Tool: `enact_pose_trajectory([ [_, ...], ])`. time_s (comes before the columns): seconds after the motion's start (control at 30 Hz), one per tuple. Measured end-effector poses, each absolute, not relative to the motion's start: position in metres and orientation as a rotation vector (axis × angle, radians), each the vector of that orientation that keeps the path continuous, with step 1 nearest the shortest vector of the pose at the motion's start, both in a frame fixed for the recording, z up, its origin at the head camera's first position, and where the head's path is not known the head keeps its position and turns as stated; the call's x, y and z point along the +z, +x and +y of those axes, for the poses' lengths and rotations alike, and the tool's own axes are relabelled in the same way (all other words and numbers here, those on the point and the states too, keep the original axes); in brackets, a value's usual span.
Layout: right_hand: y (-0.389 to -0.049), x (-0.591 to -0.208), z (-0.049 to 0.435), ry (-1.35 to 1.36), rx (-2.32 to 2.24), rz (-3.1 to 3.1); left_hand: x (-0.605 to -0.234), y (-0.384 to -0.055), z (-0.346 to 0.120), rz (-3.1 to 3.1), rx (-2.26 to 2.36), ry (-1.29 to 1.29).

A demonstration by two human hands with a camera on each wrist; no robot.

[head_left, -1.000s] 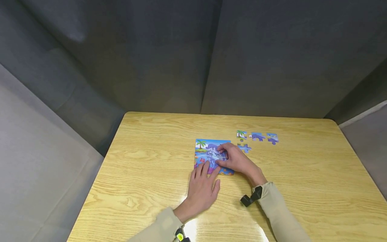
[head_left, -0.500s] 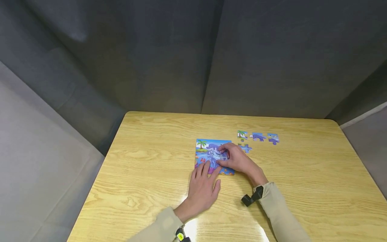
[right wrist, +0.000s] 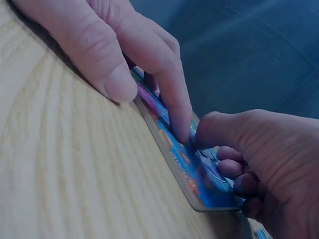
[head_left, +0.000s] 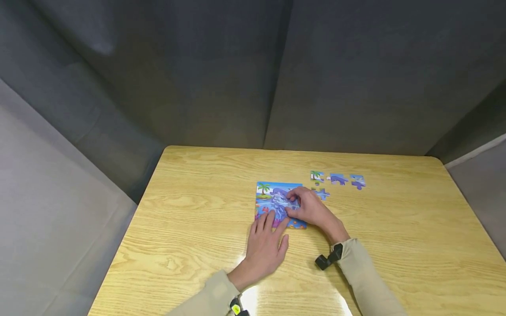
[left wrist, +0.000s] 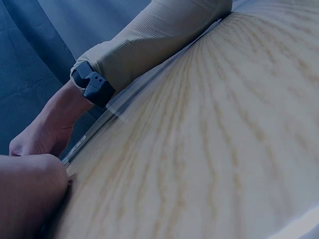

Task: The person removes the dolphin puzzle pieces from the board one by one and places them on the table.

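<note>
A jigsaw puzzle board (head_left: 264,196) with a palm tree and a purple dolphin lies flat on the table in the head view. Fingertips of my left hand (head_left: 264,250) rest straight and spread on its near edge. Over the board's right part, my right hand (head_left: 310,208) curls down, thumb and index finger pinching a puzzle piece (head_left: 292,204) against the picture; my fingers hide much of it. In the right wrist view, both hands' fingertips meet close together over the board (right wrist: 212,199). From the left wrist, the board is out of sight.
Several loose puzzle pieces lie beyond and right of the board, among them a palm tree piece (head_left: 316,176), a purple piece (head_left: 337,179) and another at the far right (head_left: 357,181). Dark curtains (head_left: 213,87) hang behind the wooden table (head_left: 189,206).
My right thumb and fingertips have shifted slightly to the right over the board. My left hand stays on the near edge.
</note>
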State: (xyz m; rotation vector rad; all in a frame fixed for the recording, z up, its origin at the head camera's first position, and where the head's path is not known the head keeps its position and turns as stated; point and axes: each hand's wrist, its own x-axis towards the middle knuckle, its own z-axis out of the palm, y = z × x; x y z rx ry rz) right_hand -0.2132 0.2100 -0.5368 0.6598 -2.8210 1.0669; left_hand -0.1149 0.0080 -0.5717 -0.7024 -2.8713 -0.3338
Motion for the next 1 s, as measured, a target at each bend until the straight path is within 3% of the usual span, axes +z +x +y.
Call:
enact_pose_trajectory([
  [1.0, -0.223, -0.548, 0.22, 0.762, 1.092, -2.703, -0.575, -0.12, 0.007, -2.82, -0.361, -0.719],
])
